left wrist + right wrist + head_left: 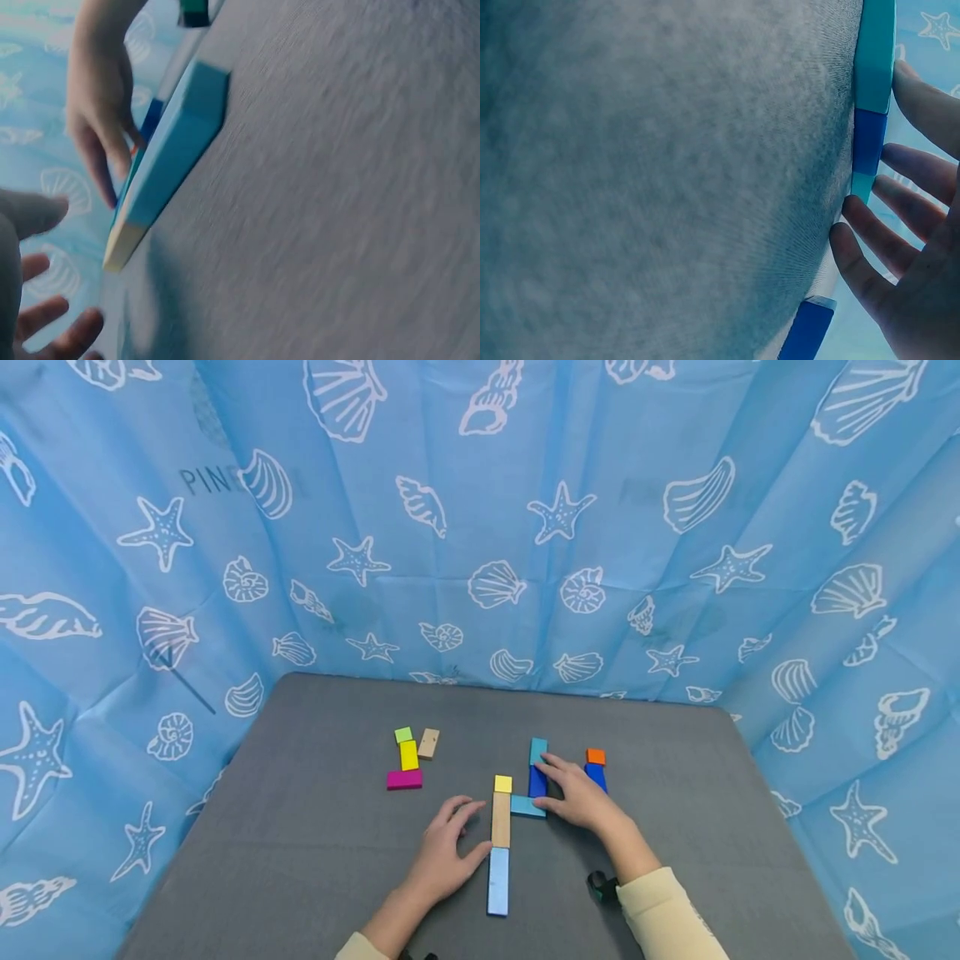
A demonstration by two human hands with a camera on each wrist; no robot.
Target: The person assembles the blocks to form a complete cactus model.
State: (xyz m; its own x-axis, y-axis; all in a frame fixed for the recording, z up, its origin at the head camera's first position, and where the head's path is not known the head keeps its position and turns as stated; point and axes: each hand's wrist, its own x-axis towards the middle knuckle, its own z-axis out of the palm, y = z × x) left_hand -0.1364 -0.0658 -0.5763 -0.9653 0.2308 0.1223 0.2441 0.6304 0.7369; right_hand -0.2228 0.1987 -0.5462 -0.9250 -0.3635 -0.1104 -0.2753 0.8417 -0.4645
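Observation:
A column of blocks stretches across the grey table: a small yellow block (503, 784), a bare wood block (501, 820) and a pale blue block (498, 882). A teal-blue block (528, 807) branches off to the right, with a dark blue block (537, 782) and a teal block (538, 751) running away from its end. My right hand (581, 795) lies over this branch, thumb tip at the teal-blue block and spread fingers along the dark blue one. Left of the column, my left hand (444, 856) has loosely spread fingers and holds nothing; its thumb tip is right beside the pale blue block's far end.
At the back left are a green block (403, 734), a yellow block (408, 755), a magenta block (405, 779) and a wood block (428, 743). Beyond my right hand are an orange block (596, 757) and another blue block (596, 777). A shell-print curtain (465, 527) surrounds the table (300, 827).

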